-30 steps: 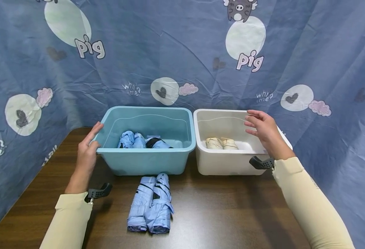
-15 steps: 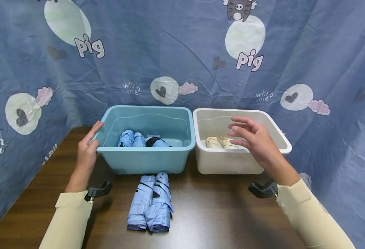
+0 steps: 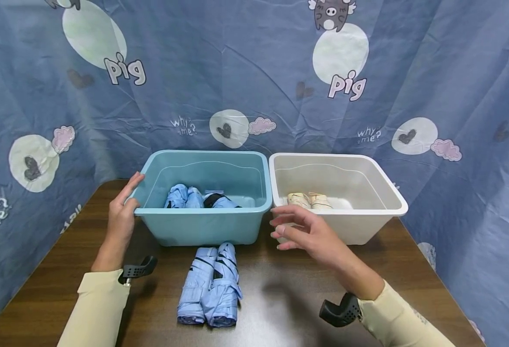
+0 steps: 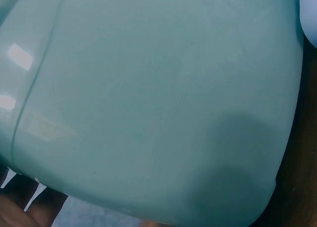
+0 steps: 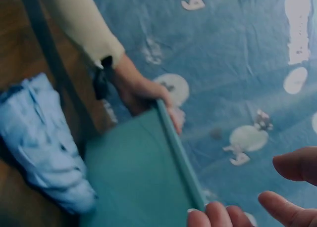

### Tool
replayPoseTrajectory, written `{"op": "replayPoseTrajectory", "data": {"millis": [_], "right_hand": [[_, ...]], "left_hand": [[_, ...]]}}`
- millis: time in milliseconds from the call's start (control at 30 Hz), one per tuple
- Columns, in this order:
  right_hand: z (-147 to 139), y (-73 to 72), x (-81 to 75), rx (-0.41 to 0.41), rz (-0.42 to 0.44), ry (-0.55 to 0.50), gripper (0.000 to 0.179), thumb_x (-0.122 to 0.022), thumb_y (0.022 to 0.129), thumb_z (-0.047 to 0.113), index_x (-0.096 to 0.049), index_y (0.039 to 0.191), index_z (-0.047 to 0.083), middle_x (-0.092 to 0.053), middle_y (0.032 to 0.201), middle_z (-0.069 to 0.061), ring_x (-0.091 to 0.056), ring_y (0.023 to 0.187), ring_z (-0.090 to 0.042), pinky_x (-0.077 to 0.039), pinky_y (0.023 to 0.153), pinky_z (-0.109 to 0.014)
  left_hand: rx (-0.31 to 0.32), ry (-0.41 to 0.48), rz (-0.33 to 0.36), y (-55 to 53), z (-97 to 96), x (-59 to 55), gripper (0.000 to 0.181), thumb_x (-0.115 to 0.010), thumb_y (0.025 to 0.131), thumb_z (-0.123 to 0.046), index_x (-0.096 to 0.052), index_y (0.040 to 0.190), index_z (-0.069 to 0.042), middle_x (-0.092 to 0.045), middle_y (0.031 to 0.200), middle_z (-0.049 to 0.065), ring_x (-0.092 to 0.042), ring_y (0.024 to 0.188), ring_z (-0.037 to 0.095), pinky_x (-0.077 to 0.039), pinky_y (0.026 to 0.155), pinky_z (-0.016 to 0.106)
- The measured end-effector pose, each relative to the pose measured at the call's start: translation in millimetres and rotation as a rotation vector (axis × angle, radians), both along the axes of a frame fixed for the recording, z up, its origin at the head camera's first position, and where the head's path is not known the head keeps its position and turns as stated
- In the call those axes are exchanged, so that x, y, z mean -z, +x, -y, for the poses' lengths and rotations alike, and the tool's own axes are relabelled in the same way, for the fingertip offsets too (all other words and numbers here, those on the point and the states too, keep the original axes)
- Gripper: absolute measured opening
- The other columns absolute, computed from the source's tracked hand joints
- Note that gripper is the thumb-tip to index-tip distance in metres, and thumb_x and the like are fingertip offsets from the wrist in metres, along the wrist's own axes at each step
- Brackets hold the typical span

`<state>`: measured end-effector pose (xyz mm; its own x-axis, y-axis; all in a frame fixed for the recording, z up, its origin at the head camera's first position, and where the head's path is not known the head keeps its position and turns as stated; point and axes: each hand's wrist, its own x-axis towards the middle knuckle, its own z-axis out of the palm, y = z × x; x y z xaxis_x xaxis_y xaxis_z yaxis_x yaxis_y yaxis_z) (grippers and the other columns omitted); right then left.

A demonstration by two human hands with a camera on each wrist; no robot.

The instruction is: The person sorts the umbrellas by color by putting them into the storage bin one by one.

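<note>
In the head view, my left hand (image 3: pixel 122 214) rests at the left front corner of a teal bin (image 3: pixel 202 226), fingers straight along its rim and thumb at the front edge. My right hand (image 3: pixel 308 236) hovers before the adjoining corners of this bin and a white bin (image 3: pixel 358 224), holding nothing, its fingers spread and slightly bent. Two rolled light-blue folding umbrellas (image 3: pixel 213 286) with black strips lie side by side on the table, to the lower left of that hand. In the right wrist view, the thumb and fingertips (image 5: pixel 218 214) appear apart, over the teal rim.
Several blue rolls (image 3: pixel 194 196) lie inside the teal bin. Two cream rolls (image 3: pixel 310 200) sit in the white bin's left part. The bins stand side by side on a dark wooden table (image 3: pixel 280 308), against a blue printed curtain (image 3: pixel 254 62).
My right hand has moved from over the white bin leftward and toward me, to in front of the bins. The left hand and the umbrellas have stayed in place.
</note>
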<state>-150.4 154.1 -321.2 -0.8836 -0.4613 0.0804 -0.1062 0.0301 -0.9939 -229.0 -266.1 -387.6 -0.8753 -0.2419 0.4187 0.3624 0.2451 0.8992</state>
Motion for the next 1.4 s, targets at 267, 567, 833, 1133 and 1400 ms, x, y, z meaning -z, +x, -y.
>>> {"op": "replayPoseTrajectory", "data": {"millis": [267, 567, 833, 1133, 1400], "right_hand": [[28, 3.4, 37.0, -0.086, 0.107, 0.073, 0.044, -0.063, 0.093, 0.017, -0.05, 0.134, 0.008, -0.056, 0.12, -0.018, -0.062, 0.1, -0.026, -0.054, 0.076, -0.044], [57, 2.3, 86.2, -0.05, 0.212, 0.108, 0.052, -0.067, 0.089, 0.018, -0.047, 0.136, 0.008, -0.052, 0.117, -0.021, -0.061, 0.093, -0.03, -0.055, 0.07, -0.046], [76, 3.4, 113.7, -0.041, 0.22, 0.118, 0.06, -0.068, 0.088, 0.015, -0.041, 0.142, 0.013, -0.048, 0.118, -0.023, -0.06, 0.091, -0.027, -0.055, 0.063, -0.045], [93, 1.8, 119.4, -0.087, 0.078, 0.213, 0.066, -0.069, 0.088, 0.019, -0.039, 0.147, 0.021, -0.055, 0.111, -0.018, -0.06, 0.089, -0.022, -0.049, 0.057, -0.03], [105, -2.5, 118.5, -0.074, -0.133, 0.41, 0.059, -0.07, 0.087, 0.032, -0.051, 0.141, 0.018, -0.054, 0.129, -0.016, -0.052, 0.108, -0.018, -0.044, 0.089, -0.035]], "left_hand": [[0.012, 0.013, 0.004, 0.0, -0.2, 2.0, 0.06, -0.033, 0.085, 0.006, -0.049, 0.142, -0.006, -0.039, 0.152, -0.001, -0.029, 0.141, 0.014, -0.025, 0.102, 0.023], [0.029, 0.005, 0.002, -0.8, -2.4, -0.4, 0.061, -0.032, 0.084, 0.005, -0.048, 0.142, -0.007, -0.037, 0.153, 0.001, -0.029, 0.141, 0.015, -0.025, 0.104, 0.026], [0.033, 0.012, -0.005, -1.3, -2.5, -0.1, 0.06, -0.033, 0.084, 0.005, -0.049, 0.141, -0.006, -0.038, 0.152, -0.001, -0.029, 0.141, 0.015, -0.025, 0.104, 0.026], [0.028, 0.005, 0.002, -0.9, -0.8, -1.4, 0.061, -0.032, 0.084, 0.004, -0.049, 0.142, -0.007, -0.037, 0.153, -0.001, -0.029, 0.141, 0.015, -0.023, 0.103, 0.026], [0.012, 0.01, -0.008, -0.8, 1.6, 1.1, 0.06, -0.033, 0.084, 0.006, -0.051, 0.14, -0.006, -0.039, 0.152, 0.001, -0.031, 0.14, 0.013, -0.026, 0.101, 0.023]]}}
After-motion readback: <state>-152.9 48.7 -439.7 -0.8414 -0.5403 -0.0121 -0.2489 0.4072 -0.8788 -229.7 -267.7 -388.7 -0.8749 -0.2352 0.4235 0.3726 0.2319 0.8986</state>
